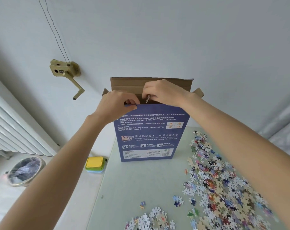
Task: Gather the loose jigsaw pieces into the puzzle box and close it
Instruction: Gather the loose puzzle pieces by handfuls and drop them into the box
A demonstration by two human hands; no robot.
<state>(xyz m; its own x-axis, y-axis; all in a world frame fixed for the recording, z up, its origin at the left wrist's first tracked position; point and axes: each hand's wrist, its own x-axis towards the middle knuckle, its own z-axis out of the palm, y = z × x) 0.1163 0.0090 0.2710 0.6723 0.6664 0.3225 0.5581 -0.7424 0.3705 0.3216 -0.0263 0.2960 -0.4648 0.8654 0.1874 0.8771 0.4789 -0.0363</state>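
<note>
Two hands working at the open top of one puzzle box (149, 133), standing upright on its short end toward the far side of one pale green table (132, 185). Blue printed face turned to the camera, brown cardboard lid flap (134, 83) raised behind, two small side flaps sticking out, one at each upper corner. Left hand (117, 103) gripping the top edge of the blue front panel, thumb pressing on the outside, fingers curling over into the opening. Right hand (164, 92) hovering over the opening, fingers bunched and pinching a few jigsaw pieces (148, 98), edge-on and pointing down into the box; exact count of pinched pieces not readable. Loose jigsaw pieces (224, 188) lying scattered in one broad spread down the right side of the table, far too many to count, plus one smaller heap (151, 219) at the near edge and about four stray clumps between the two. One stack of small containers (95, 164) sitting at the table's left edge, near the box's lower left corner but apart from it, yellow lid on top, green and blue layers showing beneath. One lined waste bin (24, 170) standing on the floor at left. One white radiator (16, 130) running along the left wall. One brass-coloured hand crank (66, 72) fixed to the wall, two thin cords rising from it.
</note>
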